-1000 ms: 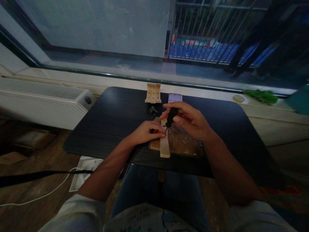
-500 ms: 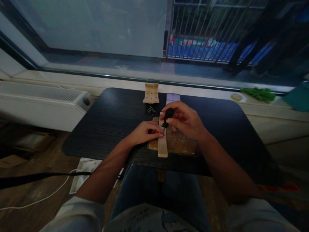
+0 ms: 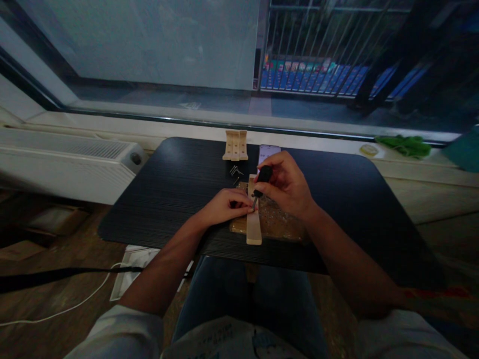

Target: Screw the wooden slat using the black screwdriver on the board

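My right hand [image 3: 289, 185] is closed round the black handle of a screwdriver [image 3: 264, 174], whose shaft slants down to a pale wooden strip [image 3: 254, 233]. At the screwdriver's tip, the thumb and fingers of my left hand [image 3: 227, 205] are pinched together against the strip. Whatever they pinch is too small to make out. Under the strip lies a brown, shiny, tape-wrapped slab [image 3: 282, 228], partly covered by my right hand and forearm. Several loose screws [image 3: 235, 171] lie on the dark table beyond my left hand.
Pale wooden pieces [image 3: 235, 145] stand together at the back of the black table [image 3: 157, 194], with a phone [image 3: 270, 149] to their right. A white radiator [image 3: 71, 159] is at the left. Green leaves [image 3: 406, 146] and a roll of tape [image 3: 368, 149] lie on the windowsill.
My right hand has turned slightly on the screwdriver handle, and the screwdriver leans a little differently. My left hand keeps its place on the strip. The whole view has shifted very slightly.
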A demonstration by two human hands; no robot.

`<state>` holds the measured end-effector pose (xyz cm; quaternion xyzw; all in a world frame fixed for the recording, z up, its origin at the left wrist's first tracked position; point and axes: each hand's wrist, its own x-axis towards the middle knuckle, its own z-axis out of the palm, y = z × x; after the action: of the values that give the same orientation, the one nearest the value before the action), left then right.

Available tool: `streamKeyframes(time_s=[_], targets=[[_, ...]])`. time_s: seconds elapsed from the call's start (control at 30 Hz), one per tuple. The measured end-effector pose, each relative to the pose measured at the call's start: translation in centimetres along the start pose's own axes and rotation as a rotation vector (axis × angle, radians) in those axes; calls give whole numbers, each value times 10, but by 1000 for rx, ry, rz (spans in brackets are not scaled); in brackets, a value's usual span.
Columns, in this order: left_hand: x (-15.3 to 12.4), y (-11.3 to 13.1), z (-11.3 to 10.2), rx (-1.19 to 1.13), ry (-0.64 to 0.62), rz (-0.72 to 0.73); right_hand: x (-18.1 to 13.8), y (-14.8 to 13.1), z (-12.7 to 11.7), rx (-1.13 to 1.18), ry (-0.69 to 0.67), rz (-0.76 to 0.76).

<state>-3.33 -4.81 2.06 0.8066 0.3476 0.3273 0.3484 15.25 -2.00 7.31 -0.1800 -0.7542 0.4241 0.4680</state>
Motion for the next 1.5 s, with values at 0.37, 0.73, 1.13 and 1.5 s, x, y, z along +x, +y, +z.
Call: streamKeyframes(time_s=[0.37, 0.73, 1.13, 1.5], targets=[[1, 1, -1, -20, -1, 27, 1, 2, 2, -155, 35, -165], [-1, 2, 0, -30, 26, 31, -1, -14, -16, -13, -277, -136], [0, 2, 0, -9, 27, 51, 2, -13, -12, 1, -249, -135], [-1, 1, 0, -8, 7, -27, 1, -10, -8, 47, -212, -137]])
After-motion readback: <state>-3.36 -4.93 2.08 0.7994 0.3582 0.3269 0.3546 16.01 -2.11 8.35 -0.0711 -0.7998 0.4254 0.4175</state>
